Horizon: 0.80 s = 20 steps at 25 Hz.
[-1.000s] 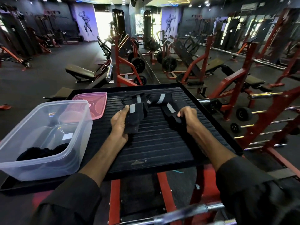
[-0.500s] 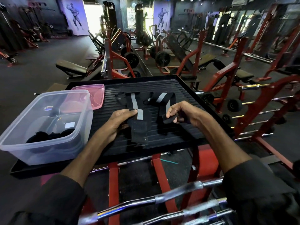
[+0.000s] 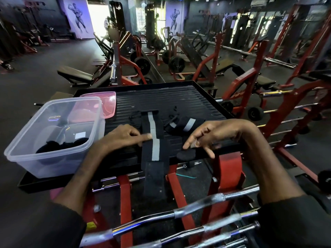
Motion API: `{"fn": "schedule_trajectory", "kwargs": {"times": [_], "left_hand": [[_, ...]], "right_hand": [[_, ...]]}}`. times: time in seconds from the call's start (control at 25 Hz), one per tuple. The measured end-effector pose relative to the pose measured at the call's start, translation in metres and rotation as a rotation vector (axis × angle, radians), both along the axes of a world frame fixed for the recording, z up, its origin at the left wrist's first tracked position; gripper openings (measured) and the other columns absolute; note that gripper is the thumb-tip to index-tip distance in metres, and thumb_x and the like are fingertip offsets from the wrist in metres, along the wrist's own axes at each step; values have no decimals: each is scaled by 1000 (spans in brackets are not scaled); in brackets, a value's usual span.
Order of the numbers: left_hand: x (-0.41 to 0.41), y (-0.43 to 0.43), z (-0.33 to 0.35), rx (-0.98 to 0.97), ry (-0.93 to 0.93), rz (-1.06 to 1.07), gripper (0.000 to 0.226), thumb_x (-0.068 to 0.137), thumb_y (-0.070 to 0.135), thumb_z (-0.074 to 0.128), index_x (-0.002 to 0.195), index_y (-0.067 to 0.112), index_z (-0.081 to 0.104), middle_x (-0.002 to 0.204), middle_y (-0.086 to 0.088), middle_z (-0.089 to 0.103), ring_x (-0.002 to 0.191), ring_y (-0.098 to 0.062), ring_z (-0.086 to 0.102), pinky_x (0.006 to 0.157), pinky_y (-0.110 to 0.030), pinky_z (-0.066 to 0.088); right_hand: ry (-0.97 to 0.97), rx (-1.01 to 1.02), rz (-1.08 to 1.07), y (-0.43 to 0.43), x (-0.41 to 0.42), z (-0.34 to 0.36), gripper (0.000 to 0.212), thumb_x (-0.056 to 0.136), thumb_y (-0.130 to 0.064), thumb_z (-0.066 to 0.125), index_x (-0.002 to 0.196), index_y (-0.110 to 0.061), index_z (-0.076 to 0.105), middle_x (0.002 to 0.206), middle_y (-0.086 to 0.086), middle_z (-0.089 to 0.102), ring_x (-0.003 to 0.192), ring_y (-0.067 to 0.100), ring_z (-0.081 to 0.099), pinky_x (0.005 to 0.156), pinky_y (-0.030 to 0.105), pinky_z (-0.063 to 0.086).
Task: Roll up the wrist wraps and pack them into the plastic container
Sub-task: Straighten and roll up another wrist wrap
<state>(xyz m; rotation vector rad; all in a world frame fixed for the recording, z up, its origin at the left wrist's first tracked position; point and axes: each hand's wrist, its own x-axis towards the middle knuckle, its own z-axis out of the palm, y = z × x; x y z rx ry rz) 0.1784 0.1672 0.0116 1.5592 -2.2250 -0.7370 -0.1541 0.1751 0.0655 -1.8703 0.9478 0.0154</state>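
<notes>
Work takes place on a black ribbed rubber-topped surface (image 3: 179,102) with a raised rim, carried on a red steel frame (image 3: 227,169). At its left stands a clear rectangular plastic container (image 3: 53,138), open, holding dark rolled wraps (image 3: 60,146) on its floor; a pink translucent lid (image 3: 105,104) lies just beyond it, touching or nearly touching its far right corner. A long black wrist wrap with a grey centre stripe (image 3: 154,140) lies flat and unrolled across the middle of the surface, its near end hanging over the near edge. A second black wrap with grey stripe (image 3: 186,124) lies bunched to the right of it, farther back. The left hand (image 3: 118,138) presses a pointed forefinger on the long wrap's left edge; its grip encloses nothing. The right hand (image 3: 211,135) hovers over the near right part of the surface, fingers spread and blurred, grip loose and empty, just above a small dark round patch (image 3: 186,155) at the near edge. Chromed curl bars (image 3: 179,213) lie racked nearest the camera. The room is a dim gym: dark floor, red and black benches (image 3: 78,76), plate-loaded machines, bodybuilder posters (image 3: 78,17) on the far wall.
</notes>
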Motion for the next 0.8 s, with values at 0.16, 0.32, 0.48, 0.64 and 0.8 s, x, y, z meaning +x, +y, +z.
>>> {"fn": "schedule_trajectory", "kwargs": {"times": [0.16,0.32,0.48,0.64,0.8], "left_hand": [[-5,-15,-19,-294,235,114,39,93,55,54,77,26,73,85,8,74,87,-11,69,89,-43,54],[-26,-29,-25,-298,320,72,14,97,20,63,90,23,74,100,5,75,98,-9,69,97,-36,52],[-46,-39,-24,-241,414,73,14,97,16,62,91,24,72,105,6,75,102,-5,69,98,-30,53],[-62,-54,-18,-506,163,48,16,91,26,66,105,24,74,117,6,70,112,-12,64,100,-40,50],[-102,-85,3,-377,-97,53,52,88,50,62,134,26,59,148,-5,48,135,-25,47,112,-47,37]], "right_hand": [[-149,-472,-388,-24,15,-21,25,95,-9,67,119,-13,70,77,1,74,69,13,64,67,33,52],[469,-927,-311,-42,35,-45,56,87,-24,67,141,-33,51,128,-5,56,128,23,48,107,62,33],[680,-981,-171,-65,41,-59,74,88,-27,67,154,-32,34,145,3,41,135,30,33,110,67,22],[15,-742,-355,-107,-2,-58,68,80,-13,78,143,-20,54,134,-1,58,128,30,53,99,39,41],[-497,-250,-623,-124,-31,-53,69,82,8,76,143,-16,54,123,18,70,109,21,69,96,29,53]]}}
